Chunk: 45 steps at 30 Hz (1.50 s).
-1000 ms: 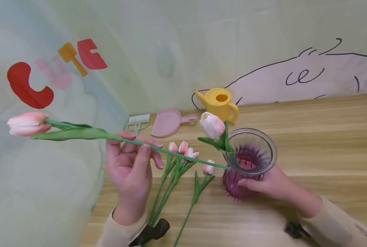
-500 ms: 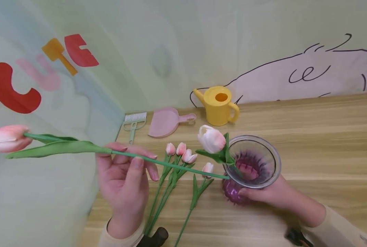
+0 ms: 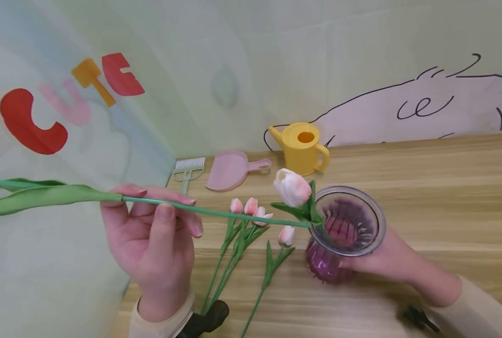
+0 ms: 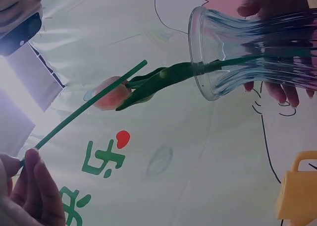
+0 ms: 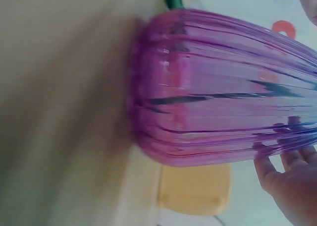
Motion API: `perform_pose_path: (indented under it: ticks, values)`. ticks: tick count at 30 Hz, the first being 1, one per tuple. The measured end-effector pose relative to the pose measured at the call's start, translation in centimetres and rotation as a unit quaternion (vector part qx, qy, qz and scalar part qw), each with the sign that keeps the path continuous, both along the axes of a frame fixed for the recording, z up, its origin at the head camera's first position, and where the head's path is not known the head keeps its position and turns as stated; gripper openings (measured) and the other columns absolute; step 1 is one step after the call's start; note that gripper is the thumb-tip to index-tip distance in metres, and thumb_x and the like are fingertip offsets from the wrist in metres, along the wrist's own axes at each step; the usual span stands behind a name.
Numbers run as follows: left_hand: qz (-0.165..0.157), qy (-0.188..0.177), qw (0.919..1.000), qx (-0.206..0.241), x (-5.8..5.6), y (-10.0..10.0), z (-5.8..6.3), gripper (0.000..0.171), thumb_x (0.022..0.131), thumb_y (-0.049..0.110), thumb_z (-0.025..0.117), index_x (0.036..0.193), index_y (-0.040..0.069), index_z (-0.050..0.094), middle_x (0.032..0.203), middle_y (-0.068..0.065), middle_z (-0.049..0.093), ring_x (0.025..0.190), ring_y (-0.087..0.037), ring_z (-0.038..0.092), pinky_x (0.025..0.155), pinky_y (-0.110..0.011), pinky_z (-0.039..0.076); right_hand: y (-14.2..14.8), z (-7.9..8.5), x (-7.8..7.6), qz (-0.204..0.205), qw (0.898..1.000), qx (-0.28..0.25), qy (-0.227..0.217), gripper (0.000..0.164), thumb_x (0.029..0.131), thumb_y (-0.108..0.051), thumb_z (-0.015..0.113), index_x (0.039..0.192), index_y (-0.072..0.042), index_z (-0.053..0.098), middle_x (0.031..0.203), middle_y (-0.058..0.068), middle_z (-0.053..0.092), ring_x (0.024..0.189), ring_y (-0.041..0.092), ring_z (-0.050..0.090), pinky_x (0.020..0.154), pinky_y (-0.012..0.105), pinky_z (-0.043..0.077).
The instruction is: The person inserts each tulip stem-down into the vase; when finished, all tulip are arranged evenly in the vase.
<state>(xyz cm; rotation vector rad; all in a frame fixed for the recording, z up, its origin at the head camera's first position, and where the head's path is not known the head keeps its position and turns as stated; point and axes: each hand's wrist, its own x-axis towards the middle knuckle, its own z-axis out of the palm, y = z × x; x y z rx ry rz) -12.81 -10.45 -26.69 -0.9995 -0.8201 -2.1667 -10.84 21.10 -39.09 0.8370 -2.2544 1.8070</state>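
My left hand (image 3: 151, 249) pinches the green stem of an artificial tulip (image 3: 217, 214) between thumb and fingers. The tulip lies nearly level, its bloom mostly beyond the left edge of the head view. Its bare stem end overlaps the rim of the purple glass vase (image 3: 327, 265) in the head view; in the left wrist view, the end shows short of the rim, crossing in front of another tulip (image 4: 166, 80). That pink-and-white tulip leans out over the vase's rim. Fingers of my right hand (image 3: 388, 256) curl round the ribbed vase, which stands upright on the table.
Several pink tulips (image 3: 251, 206) lie on the wooden table (image 3: 445, 197) between my hands. Behind them are a green brush (image 3: 187, 166), a pink dustpan (image 3: 229, 171) and a yellow watering can (image 3: 303, 155). A printed cloth wall (image 3: 225, 56) borders the back and left.
My left hand has drawn the held tulip leftward, so its bloom has slid almost out of the head view. The right hand keeps its grip on the vase.
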Motion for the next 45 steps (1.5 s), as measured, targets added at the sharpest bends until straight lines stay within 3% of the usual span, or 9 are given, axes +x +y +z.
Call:
perform_pose_path:
  ticks: [7, 14, 21, 28, 32, 35, 45]
  values:
    - [0.003, 0.020, 0.9998, -0.003, 0.0, -0.3, 0.4, 0.031, 0.089, -0.022, 0.058, 0.114, -0.015, 0.041, 0.083, -0.035, 0.067, 0.062, -0.033, 0.069, 0.043, -0.029, 0.051, -1.1, 1.2, -1.1, 0.069, 0.993, -0.096, 0.019, 0.104, 0.055, 0.018, 0.087, 0.146, 0.011, 0.037, 0.136, 0.013, 0.062, 0.125, 0.017, 0.060, 0.110, 0.025, 0.048]
    - [0.010, 0.015, 0.9995, -0.027, 0.3, -0.2, 0.2, 0.030, 0.089, -0.022, 0.058, 0.113, -0.014, 0.043, 0.084, -0.033, 0.069, 0.070, -0.035, 0.072, 0.042, -0.030, 0.049, -1.9, 0.6, -1.0, 0.039, 0.994, -0.104, 0.017, 0.097, 0.055, 0.021, 0.084, 0.142, 0.005, 0.044, 0.126, -0.002, 0.066, 0.117, 0.011, 0.063, 0.105, 0.021, 0.051]
    - [0.047, 0.015, 0.9965, -0.068, 0.2, 0.3, -0.2, 0.028, 0.089, -0.020, 0.061, 0.112, -0.014, 0.046, 0.085, -0.027, 0.071, 0.075, -0.032, 0.073, 0.044, -0.030, 0.050, -2.4, 0.4, -1.3, 0.044, 0.991, -0.120, 0.047, 0.087, 0.056, 0.022, 0.082, 0.134, 0.013, 0.045, 0.121, 0.005, 0.064, 0.112, 0.014, 0.063, 0.103, 0.023, 0.052]
    - [0.067, -0.010, 0.9914, -0.112, 0.2, 1.1, -0.5, 0.029, 0.092, -0.013, 0.065, 0.113, -0.013, 0.045, 0.088, -0.023, 0.073, 0.061, -0.025, 0.067, 0.049, -0.030, 0.054, -2.0, 0.2, -1.6, 0.034, 0.992, -0.118, 0.033, 0.085, 0.059, 0.026, 0.078, 0.135, 0.005, 0.047, 0.122, -0.004, 0.065, 0.114, 0.011, 0.063, 0.105, 0.022, 0.051]
    - [0.085, -0.016, 0.9884, -0.125, 0.1, 1.4, -0.7, 0.028, 0.092, -0.013, 0.065, 0.112, -0.012, 0.046, 0.089, -0.021, 0.074, 0.063, -0.024, 0.069, 0.049, -0.029, 0.055, -1.9, 0.1, -2.0, 0.037, 0.991, -0.122, 0.030, 0.086, 0.061, 0.027, 0.077, 0.136, -0.001, 0.047, 0.122, -0.004, 0.066, 0.115, 0.010, 0.063, 0.105, 0.022, 0.051]
    - [0.086, -0.020, 0.9875, -0.131, 0.0, 1.7, -0.9, 0.027, 0.093, -0.013, 0.064, 0.113, -0.012, 0.046, 0.090, -0.020, 0.074, 0.067, -0.024, 0.071, 0.049, -0.029, 0.054, -1.8, 0.1, -2.0, 0.031, 0.992, -0.118, 0.022, 0.086, 0.060, 0.026, 0.077, 0.136, -0.002, 0.047, 0.122, -0.004, 0.065, 0.115, 0.011, 0.063, 0.105, 0.022, 0.051]
    - [0.086, -0.016, 0.9785, -0.187, 0.1, 2.5, -1.4, 0.027, 0.095, -0.012, 0.061, 0.115, -0.013, 0.044, 0.088, -0.015, 0.075, 0.056, -0.020, 0.066, 0.049, -0.028, 0.055, -1.9, -0.3, -1.9, 0.020, 0.991, -0.132, 0.010, 0.086, 0.060, 0.026, 0.076, 0.136, -0.002, 0.048, 0.122, -0.004, 0.067, 0.114, 0.011, 0.064, 0.106, 0.023, 0.051]
